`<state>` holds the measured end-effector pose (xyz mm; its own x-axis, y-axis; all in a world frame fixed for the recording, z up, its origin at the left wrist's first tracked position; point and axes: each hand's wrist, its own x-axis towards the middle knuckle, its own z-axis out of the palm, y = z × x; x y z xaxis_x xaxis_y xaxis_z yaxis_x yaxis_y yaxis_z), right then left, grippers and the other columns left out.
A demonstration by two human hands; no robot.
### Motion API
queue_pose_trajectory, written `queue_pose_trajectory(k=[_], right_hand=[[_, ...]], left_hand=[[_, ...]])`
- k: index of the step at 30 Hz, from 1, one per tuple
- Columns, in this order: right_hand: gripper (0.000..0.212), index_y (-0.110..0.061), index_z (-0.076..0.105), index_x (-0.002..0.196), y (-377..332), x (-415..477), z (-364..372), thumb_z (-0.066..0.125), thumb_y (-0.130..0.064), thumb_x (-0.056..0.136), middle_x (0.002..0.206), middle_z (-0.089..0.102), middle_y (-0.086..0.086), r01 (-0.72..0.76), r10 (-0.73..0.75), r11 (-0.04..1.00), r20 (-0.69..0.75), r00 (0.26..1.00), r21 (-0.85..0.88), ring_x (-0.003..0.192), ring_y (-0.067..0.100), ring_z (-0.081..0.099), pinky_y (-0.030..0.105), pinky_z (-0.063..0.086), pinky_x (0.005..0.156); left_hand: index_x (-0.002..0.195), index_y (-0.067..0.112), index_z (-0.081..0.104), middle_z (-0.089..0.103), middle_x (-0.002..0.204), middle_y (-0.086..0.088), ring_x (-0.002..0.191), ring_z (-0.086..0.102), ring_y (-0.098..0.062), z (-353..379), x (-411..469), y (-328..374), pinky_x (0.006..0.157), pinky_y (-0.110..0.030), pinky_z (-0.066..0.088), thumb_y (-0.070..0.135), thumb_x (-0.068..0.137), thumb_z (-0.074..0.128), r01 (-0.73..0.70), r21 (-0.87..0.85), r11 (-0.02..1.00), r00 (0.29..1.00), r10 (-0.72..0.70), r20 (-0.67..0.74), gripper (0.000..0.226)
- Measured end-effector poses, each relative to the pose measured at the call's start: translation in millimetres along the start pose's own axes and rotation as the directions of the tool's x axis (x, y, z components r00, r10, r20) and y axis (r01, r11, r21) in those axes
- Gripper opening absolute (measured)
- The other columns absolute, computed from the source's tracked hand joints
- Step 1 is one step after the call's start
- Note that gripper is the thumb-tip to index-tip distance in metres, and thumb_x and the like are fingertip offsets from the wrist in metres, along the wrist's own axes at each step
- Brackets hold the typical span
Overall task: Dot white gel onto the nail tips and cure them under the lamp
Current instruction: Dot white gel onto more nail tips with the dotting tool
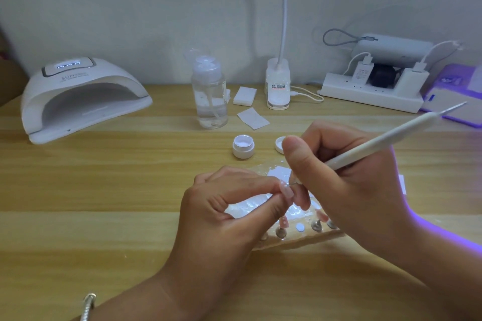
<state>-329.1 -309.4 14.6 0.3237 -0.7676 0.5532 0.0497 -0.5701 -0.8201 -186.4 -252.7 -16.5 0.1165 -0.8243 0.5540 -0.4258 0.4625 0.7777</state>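
Pinching a pink nail tip (285, 190) between thumb and forefinger of the left hand (229, 211), near centre, just above the clear stand (300, 241). Gripping the white dotting pen (378, 142) pencil-style in the right hand (347, 177), fingers curled round the barrel, metal point down at that nail tip (touching or a hair off, too fine to tell). More pink tips (283, 222) upright on the stand. Just beyond, open gel pot (243, 147), lid (279, 144) off to its right. Far left on the table (130, 190), curing lamp (80, 98), display lit, mouth facing near.
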Motion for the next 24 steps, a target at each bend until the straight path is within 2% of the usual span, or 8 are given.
queue_pose_trajectory(k=[4,9,13,15,17,18,21,24], right_hand=[[0.035,-0.007,0.052,0.059,1,0,0,0.062,-0.016,0.092,0.044,0.057,0.003,-0.01,0.01,1.0,0.002,1.0,0.007,0.035,0.008,0.05,0.014,0.037,0.039],[0.036,-0.013,0.053,0.059,-2,6,-4,0.063,-0.025,0.092,0.044,0.054,0.003,-0.003,0.003,1.0,-0.009,1.0,0.028,0.036,0.02,0.051,0.024,0.04,0.041],[0.04,-0.011,0.049,0.056,-2,19,-13,0.064,-0.028,0.09,0.043,0.045,-0.006,0.012,-0.006,0.998,-0.099,0.995,0.057,0.037,0.017,0.041,0.019,0.035,0.043],[0.041,-0.011,0.05,0.057,3,26,-20,0.068,-0.029,0.09,0.043,0.044,-0.005,-0.013,0.01,1.0,-0.109,0.994,-0.025,0.037,0.016,0.04,0.021,0.036,0.043],[0.043,-0.008,0.055,0.061,13,32,-28,0.071,-0.036,0.089,0.044,0.048,-0.003,-0.094,0.087,0.984,-0.051,0.995,-0.15,0.038,0.013,0.043,0.02,0.037,0.043],[0.046,-0.008,0.058,0.062,19,33,-31,0.068,-0.043,0.09,0.045,0.051,-0.003,-0.144,0.146,0.966,-0.004,0.989,-0.214,0.039,0.009,0.045,0.018,0.038,0.044],[0.048,-0.013,0.067,0.063,34,33,-34,0.057,-0.05,0.093,0.048,0.059,-0.006,-0.256,0.31,0.892,0.093,0.946,-0.373,0.042,0.004,0.052,0.013,0.04,0.047],[0.046,-0.014,0.065,0.062,44,29,-34,0.058,-0.046,0.094,0.049,0.061,-0.012,-0.276,0.378,0.853,0.158,0.912,-0.443,0.042,0.003,0.055,0.012,0.042,0.045]], left_hand=[[0.088,0.029,0.075,0.074,0.082,0.023,0.088,0.071,-0.007,0,0,1,0.09,-0.052,0.043,0.037,0.08,0.074,0.006,0.001,1.0,1.0,-0.006,-0.001,0.011],[0.086,0.03,0.076,0.074,0.08,0.022,0.088,0.071,-0.004,0,0,1,0.089,-0.056,0.045,0.035,0.078,0.077,0.056,-0.033,0.998,0.998,-0.057,-0.015,0.01],[0.083,0.036,0.077,0.074,0.082,0.022,0.089,0.07,-0.006,-1,-2,1,0.093,-0.045,0.045,0.042,0.075,0.074,0.111,-0.065,0.992,0.994,-0.112,-0.015,0.011],[0.081,0.039,0.078,0.075,0.082,0.021,0.092,0.069,-0.009,-1,-2,1,0.09,-0.028,0.045,0.043,0.074,0.077,0.14,-0.068,0.988,0.99,-0.141,-0.007,0.008],[0.076,0.038,0.079,0.075,0.08,0.017,0.092,0.068,-0.013,-1,-2,0,0.075,-0.01,0.046,0.038,0.072,0.084,0.174,-0.098,0.98,0.984,-0.176,-0.016,0.007],[0.074,0.038,0.079,0.075,0.08,0.016,0.092,0.068,-0.014,-1,-2,-1,0.072,-0.008,0.046,0.035,0.072,0.085,0.186,-0.111,0.976,0.982,-0.189,-0.018,0.008],[0.076,0.039,0.078,0.075,0.081,0.017,0.091,0.069,-0.013,-2,-2,-2,0.081,-0.017,0.047,0.036,0.073,0.08,0.178,-0.08,0.981,0.984,-0.179,-0.005,0.005],[0.071,0.033,0.079,0.076,0.081,0.01,0.073,0.07,-0.014,-3,-1,1,0.066,-0.011,0.05,0.029,0.073,0.085,0.212,-0.165,0.963,0.976,-0.216,-0.011,0.008]])
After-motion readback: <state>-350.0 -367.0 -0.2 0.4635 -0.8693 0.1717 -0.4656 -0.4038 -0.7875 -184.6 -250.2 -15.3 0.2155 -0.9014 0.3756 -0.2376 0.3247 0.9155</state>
